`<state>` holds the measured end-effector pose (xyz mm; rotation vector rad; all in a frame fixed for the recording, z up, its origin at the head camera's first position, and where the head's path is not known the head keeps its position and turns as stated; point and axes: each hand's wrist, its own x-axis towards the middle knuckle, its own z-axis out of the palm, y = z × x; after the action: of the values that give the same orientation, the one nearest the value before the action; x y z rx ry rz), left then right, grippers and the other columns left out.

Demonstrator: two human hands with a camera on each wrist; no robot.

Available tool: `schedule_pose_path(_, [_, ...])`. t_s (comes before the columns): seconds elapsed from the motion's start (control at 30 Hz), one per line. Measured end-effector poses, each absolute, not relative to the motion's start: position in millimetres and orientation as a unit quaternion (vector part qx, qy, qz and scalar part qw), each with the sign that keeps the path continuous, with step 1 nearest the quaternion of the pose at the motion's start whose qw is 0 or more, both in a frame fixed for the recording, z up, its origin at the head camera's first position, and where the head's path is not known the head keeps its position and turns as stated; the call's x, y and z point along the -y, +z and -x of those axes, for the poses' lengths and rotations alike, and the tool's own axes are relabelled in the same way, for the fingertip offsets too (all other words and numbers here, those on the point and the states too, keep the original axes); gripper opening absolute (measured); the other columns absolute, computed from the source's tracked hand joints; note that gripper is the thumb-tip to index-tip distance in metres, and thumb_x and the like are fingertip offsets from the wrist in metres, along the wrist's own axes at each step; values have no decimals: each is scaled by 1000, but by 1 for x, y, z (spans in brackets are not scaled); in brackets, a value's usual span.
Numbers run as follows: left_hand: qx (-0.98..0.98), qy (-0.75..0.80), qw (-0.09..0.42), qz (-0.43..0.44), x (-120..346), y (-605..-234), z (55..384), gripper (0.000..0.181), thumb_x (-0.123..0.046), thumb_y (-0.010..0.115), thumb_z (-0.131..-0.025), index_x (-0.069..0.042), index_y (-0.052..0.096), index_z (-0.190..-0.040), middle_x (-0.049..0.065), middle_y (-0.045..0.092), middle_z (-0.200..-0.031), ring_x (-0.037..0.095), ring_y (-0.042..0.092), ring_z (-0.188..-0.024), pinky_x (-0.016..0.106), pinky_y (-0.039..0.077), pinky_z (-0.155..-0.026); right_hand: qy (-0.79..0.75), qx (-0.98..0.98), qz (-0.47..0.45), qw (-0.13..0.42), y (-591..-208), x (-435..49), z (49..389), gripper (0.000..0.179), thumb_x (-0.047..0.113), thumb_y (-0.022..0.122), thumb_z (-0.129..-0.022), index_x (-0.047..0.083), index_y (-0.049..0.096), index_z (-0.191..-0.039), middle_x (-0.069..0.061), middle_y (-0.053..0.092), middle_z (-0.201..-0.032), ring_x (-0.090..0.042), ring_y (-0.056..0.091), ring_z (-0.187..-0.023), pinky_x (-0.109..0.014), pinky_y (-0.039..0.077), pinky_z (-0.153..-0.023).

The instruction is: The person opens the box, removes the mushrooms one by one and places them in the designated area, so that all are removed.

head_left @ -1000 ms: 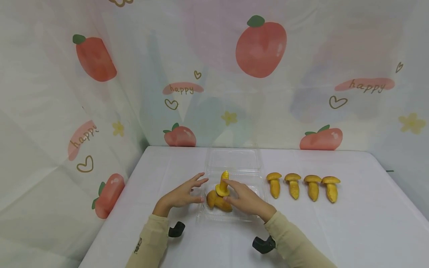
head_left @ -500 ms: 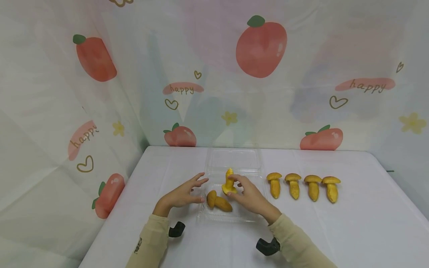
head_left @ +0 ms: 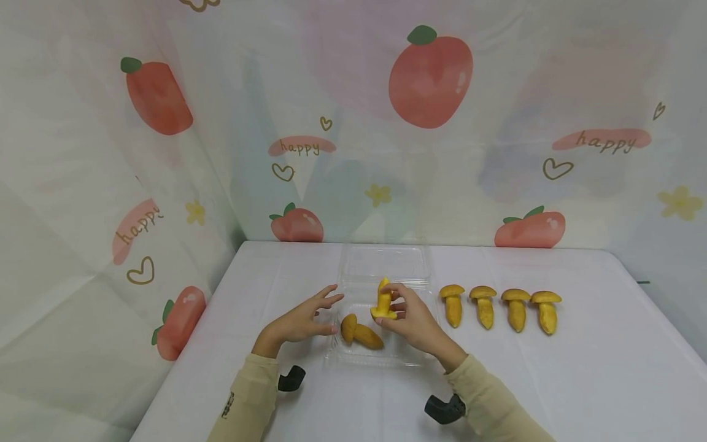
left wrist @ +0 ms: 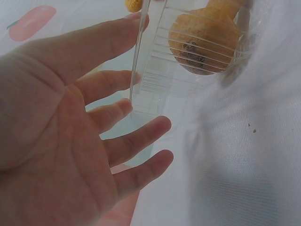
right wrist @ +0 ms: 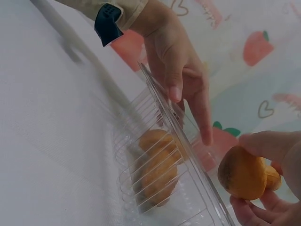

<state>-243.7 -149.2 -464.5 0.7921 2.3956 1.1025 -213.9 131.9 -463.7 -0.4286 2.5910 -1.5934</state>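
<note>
My right hand [head_left: 413,320] pinches a yellow mushroom [head_left: 383,302] by thumb and fingers over the clear plastic clamshell box [head_left: 405,355]. Its cap points down and its stem up. Another mushroom [head_left: 363,334] lies on its side inside the box, toward the left; a dark patch marks its cap in the left wrist view. My left hand [head_left: 302,317] is at the box's left side, fingers spread and fairly straight. In the left wrist view its thumb and some fingertips [left wrist: 123,106] are at the box rim; firm contact is hard to tell.
The box's clear lid [head_left: 385,264] lies folded back toward the printed curtain. To the right, several mushrooms [head_left: 484,307] stand in a row on the white tablecloth [head_left: 596,344], caps toward the back. A black wrist mount [head_left: 444,409] sticks out under the right sleeve.
My right hand has moved slightly right with the mushroom, away from the mushroom lying in the box. The held mushroom has become more upright. My left hand has stayed in place.
</note>
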Motion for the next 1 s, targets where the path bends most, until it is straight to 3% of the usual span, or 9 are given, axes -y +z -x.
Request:
schedule_pose_path(0.3, [-851,400,202,-274,150,-465,244,71,-16,68,-96,-3,34,-157,16,9,-171,45,30,-151,65,32,-118,-532,-830,167,31,-461,-136,208,55,6,72,-89,8,51,-139,-24,42,-145,-41,59,-118,-40,55,-93])
schedule_pose_path(0.53, [-850,402,200,-275,150,-465,244,71,-16,68,-96,-2,34,-157,17,9,-171,45,33,-149,66,31,-118,-509,-835,204,41,-458,-145,204,66,8,67,-92,13,41,-152,-20,44,-153,-38,57,-120,-39,50,-95])
schedule_pose_path(0.8, [-848,405,199,-278,151,-464,243,71,-16,68,-96,-2,34,-157,18,9,-171,45,35,-148,67,31,-117,-521,-830,199,9,-454,-151,201,60,22,66,-99,13,42,-153,-17,56,-141,-26,56,-109,-27,51,-82])
schedule_pose_path(1.0, [-847,405,198,-282,151,-466,244,70,-15,67,-96,-1,34,-157,18,8,-171,46,34,-148,67,31,-117,-548,-811,203,-23,-456,-159,201,49,15,58,-102,2,46,-149,-22,59,-136,-21,59,-106,-23,51,-79])
